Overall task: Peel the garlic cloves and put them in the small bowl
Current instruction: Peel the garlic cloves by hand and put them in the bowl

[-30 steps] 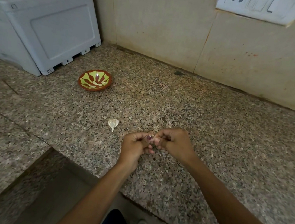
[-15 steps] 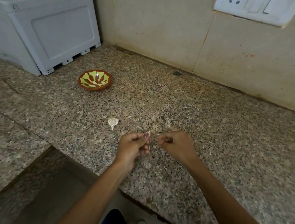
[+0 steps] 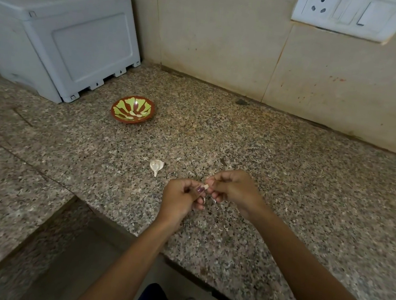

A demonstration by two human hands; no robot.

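Note:
My left hand and my right hand meet just above the granite counter, fingers curled, both pinching one small pale garlic clove between their fingertips. Most of the clove is hidden by the fingers. A thin bit of skin hangs below the hands. A second garlic clove, white with a pointed tail, lies on the counter to the left of my hands. The small bowl, brown with a green pattern, stands farther back and left.
A grey plastic box stands at the back left, close behind the bowl. A tiled wall with a white switch plate runs along the back. The counter's front edge lies under my forearms, with a lower step at the left.
My hands had drawn slightly apart half a second ago; now they are together again on the clove. The view has shifted a little.

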